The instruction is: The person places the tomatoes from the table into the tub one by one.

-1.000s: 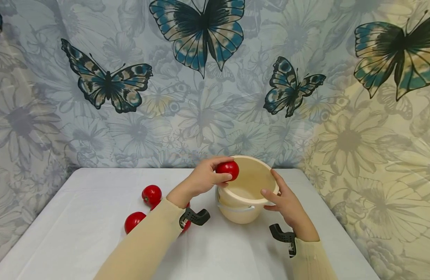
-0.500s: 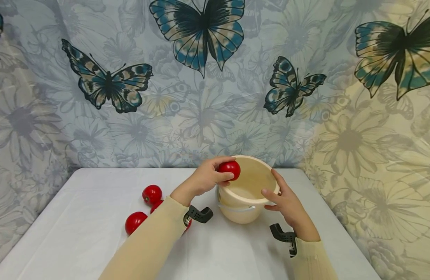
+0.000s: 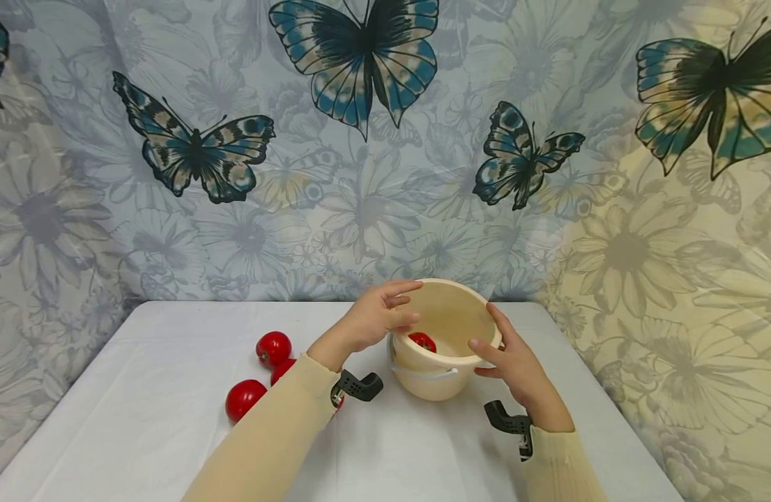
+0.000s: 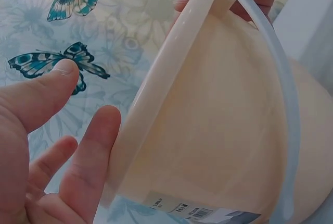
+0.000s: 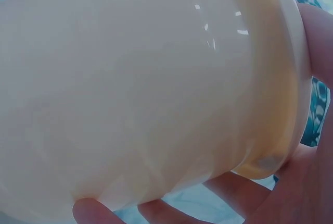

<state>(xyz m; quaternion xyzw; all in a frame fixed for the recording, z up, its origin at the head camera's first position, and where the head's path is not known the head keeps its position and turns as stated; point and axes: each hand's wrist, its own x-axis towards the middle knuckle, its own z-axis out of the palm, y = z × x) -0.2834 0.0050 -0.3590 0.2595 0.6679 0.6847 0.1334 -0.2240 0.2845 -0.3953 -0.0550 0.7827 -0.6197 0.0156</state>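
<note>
A cream bucket stands tilted at the middle right of the table in the head view, its mouth facing up and toward me. Inside it lies one red tomato, partly hidden by the rim. My left hand hovers at the left of the mouth with fingers spread and nothing between them. In the left wrist view its fingertips are beside the bucket's rim. My right hand grips the right side of the bucket, thumb over the rim and fingers against the outer wall.
Left of the bucket, several red tomatoes lie on the white table, some partly covered by my left forearm. A pale handle hangs along the bucket's front. A butterfly-patterned cloth rises behind the table.
My left hand has let go of the tomato, which has dropped from the rim into the bucket. Before that, the hand shifted slightly right. The right hand and bucket have barely moved.
</note>
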